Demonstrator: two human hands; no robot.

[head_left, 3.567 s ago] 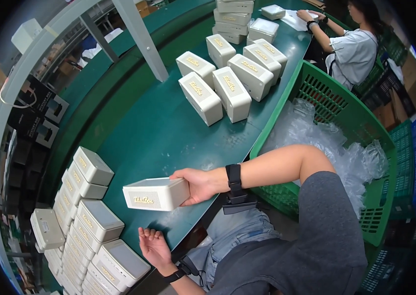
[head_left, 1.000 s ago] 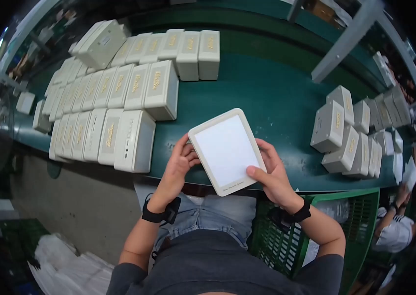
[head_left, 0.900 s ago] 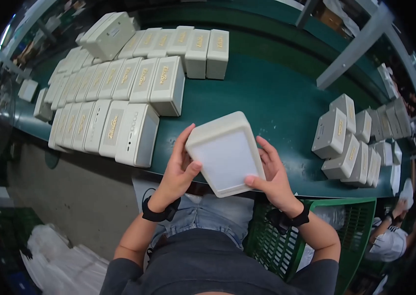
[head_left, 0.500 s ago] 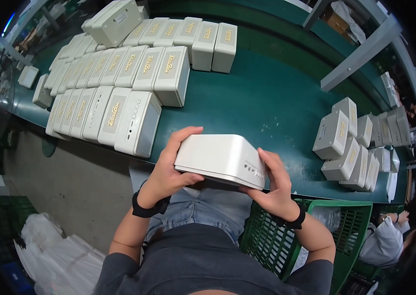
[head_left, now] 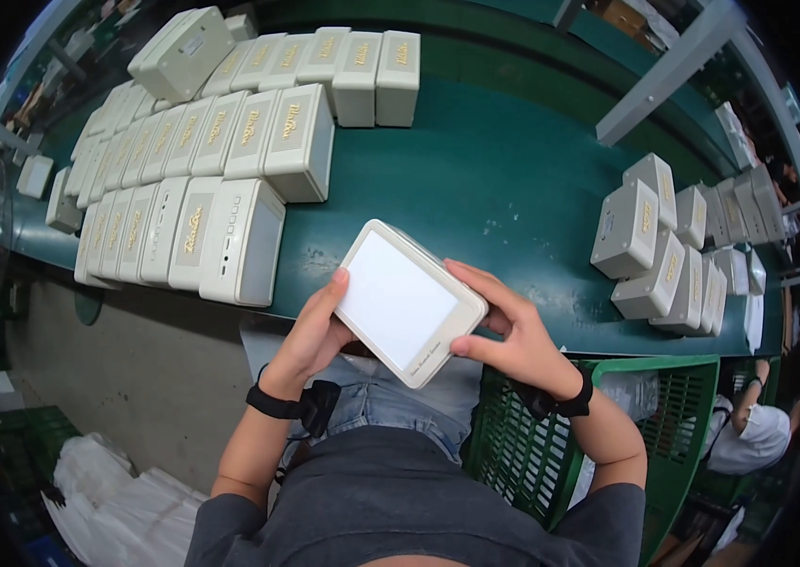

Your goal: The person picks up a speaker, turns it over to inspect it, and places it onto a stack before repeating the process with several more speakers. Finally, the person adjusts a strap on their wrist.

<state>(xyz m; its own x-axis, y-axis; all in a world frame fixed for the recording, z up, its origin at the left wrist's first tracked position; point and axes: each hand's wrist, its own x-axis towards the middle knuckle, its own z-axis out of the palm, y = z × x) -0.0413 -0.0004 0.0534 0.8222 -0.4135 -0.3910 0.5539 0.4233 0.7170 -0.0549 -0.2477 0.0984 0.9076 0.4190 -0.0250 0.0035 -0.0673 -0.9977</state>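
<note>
Between my hands, above my lap at the table's front edge, is a boxy cream speaker [head_left: 404, 300]. Its flat face with a bright white panel is turned up toward me, and the body sits at a slant. My left hand [head_left: 313, 326] is closed on its left edge, thumb along the frame. On the opposite side my right hand [head_left: 504, 321] grips the right edge and lower corner, with the thumb on the front frame. The fingers beneath the speaker are partly hidden. Dark bands circle both wrists.
Rows of similar cream speakers [head_left: 194, 227] fill the green table's [head_left: 447, 180] left side; one lies atop the back rows [head_left: 182, 55]. A smaller stack [head_left: 650, 274] stands at right. Below it is a green crate [head_left: 523, 463]. A grey post [head_left: 669, 71] rises behind. Another person [head_left: 754, 435] is at far right.
Both hands have turned the speaker so its white-panelled face now shows in place of the smooth side and the ports. The view has shifted slightly.
</note>
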